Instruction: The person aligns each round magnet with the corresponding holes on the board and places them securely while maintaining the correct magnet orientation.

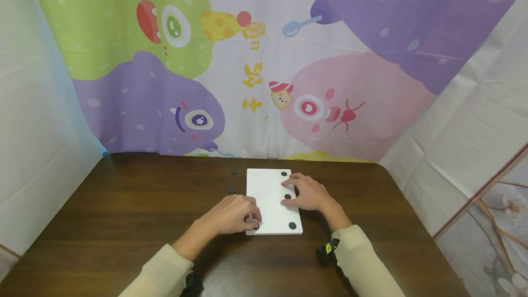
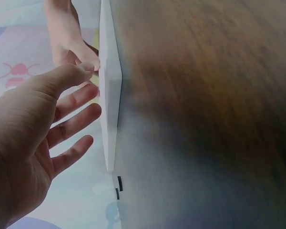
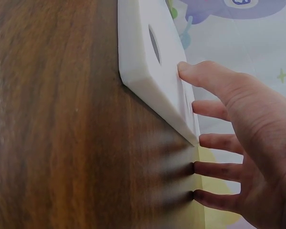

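A white board [image 1: 272, 214] lies flat on the table, with three black discs along its right side, one being a disc [image 1: 292, 226] at the near corner. My left hand [image 1: 231, 214] is over the near left corner, thumb and fingertips at another black disc [image 1: 256, 227], partly covered; contact is unclear. In the left wrist view, that hand [image 2: 33, 129] has relaxed, spread fingers beside the board [image 2: 112, 90]. My right hand [image 1: 309, 192] reaches over the board's right edge around the middle disc [image 1: 287, 196]. Its thumb touches the board [image 3: 169, 81] in the right wrist view, fingers spread [image 3: 257, 129].
Two loose black discs [image 1: 234, 172] [image 1: 232, 190] lie on the brown table [image 1: 165, 196] left of the board. Two empty round outlines show on the board's left side. A cartoon-printed curtain [image 1: 264, 141] hangs behind the table, with pale sheets at both sides.
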A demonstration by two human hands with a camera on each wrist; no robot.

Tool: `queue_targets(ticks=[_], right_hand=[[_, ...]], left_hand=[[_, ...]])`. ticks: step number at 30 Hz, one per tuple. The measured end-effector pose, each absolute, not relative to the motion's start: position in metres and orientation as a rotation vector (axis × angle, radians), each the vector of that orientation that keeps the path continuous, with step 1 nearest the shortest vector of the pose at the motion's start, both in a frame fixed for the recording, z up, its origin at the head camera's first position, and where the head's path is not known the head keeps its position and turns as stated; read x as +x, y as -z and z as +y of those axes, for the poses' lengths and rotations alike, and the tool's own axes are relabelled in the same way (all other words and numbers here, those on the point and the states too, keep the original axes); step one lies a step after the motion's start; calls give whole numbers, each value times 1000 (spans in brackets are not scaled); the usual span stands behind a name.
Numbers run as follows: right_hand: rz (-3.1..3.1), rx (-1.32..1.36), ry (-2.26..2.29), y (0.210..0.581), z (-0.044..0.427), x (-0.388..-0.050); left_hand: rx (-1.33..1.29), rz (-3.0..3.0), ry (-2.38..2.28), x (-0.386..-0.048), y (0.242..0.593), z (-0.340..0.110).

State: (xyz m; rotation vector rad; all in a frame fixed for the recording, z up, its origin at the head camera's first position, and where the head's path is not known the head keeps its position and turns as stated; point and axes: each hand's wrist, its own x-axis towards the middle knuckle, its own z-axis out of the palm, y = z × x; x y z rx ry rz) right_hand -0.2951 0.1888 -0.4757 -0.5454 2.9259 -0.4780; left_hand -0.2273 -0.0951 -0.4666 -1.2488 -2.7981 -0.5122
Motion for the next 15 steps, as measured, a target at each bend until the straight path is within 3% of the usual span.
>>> queue_targets(ticks=[15], right_hand=[[2925, -545, 455, 476, 188, -296]], left_hand=[[-1205, -2794, 494, -229, 465, -98]])
